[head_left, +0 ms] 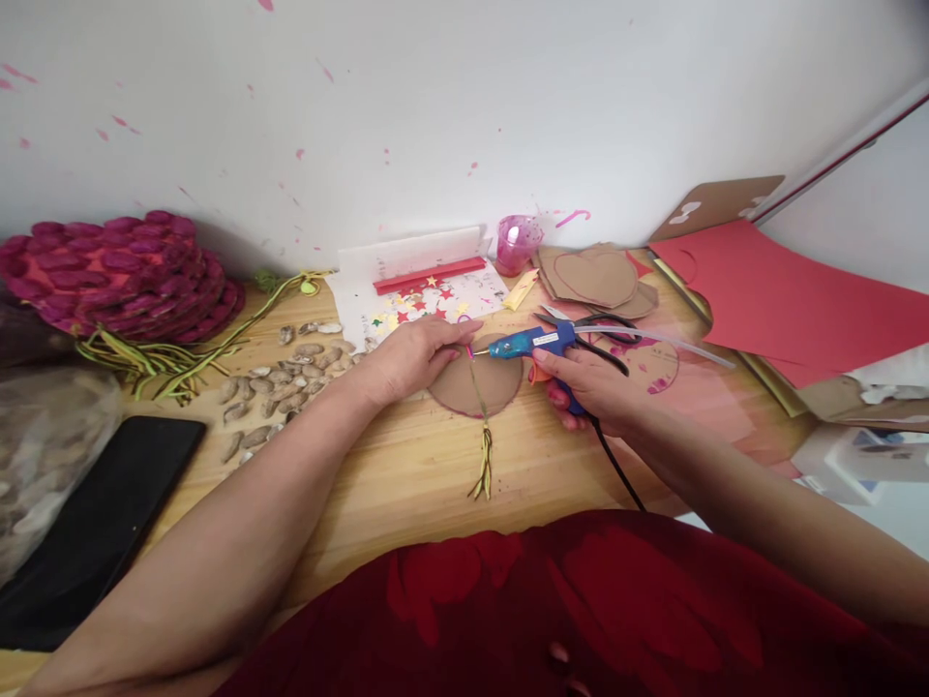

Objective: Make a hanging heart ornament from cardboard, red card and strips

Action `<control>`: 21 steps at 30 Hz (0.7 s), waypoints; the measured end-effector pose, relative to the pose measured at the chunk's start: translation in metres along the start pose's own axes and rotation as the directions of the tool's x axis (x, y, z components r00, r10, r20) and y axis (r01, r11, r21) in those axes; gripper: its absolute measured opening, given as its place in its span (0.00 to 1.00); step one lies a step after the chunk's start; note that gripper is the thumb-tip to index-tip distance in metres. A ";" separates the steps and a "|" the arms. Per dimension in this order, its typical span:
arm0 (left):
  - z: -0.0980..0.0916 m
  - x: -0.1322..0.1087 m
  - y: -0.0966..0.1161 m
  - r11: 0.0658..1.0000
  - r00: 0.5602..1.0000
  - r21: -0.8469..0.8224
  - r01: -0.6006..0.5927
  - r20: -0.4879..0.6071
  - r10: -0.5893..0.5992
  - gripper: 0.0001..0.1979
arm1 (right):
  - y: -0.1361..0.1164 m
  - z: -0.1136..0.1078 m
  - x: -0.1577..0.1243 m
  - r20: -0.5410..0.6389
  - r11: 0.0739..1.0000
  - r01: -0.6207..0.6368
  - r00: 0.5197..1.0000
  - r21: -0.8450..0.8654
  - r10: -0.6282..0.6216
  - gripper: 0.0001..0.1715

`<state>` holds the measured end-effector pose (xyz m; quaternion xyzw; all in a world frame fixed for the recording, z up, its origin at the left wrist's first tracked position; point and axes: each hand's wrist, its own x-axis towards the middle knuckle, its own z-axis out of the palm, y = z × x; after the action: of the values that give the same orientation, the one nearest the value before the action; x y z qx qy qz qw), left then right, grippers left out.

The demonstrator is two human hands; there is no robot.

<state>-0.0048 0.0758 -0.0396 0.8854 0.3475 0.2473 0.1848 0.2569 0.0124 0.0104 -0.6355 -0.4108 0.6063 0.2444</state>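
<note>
My right hand [587,382] grips a blue glue gun [533,342] with a clear glue stick trailing from its back and a black cord running down toward me. Its nozzle points left at a round brown cardboard disc [464,385] on the wooden table [406,474]. My left hand [417,356] rests on the disc's left edge, fingers pinched on a thin yellow-green cord [482,426] that lies across the disc and ends in a frayed tassel.
Black scissors [606,334] lie behind the glue gun. Peanut shells [280,387] are scattered left, beside a magenta petal-covered piece [120,276] and a black tablet [94,523]. Brown heart cutouts [595,279], a pink cup [515,242], star stickers and red paper [784,300] lie beyond.
</note>
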 end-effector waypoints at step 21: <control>0.001 0.000 0.000 1.000 1.000 -0.001 0.012 -0.011 -0.012 0.23 | 0.000 -0.002 -0.004 0.008 0.999 0.015 1.000 -0.031 -0.015 0.18</control>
<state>-0.0047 0.0751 -0.0401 0.8818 0.3540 0.2512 0.1846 0.2594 0.0095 0.0132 -0.6337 -0.4258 0.6006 0.2374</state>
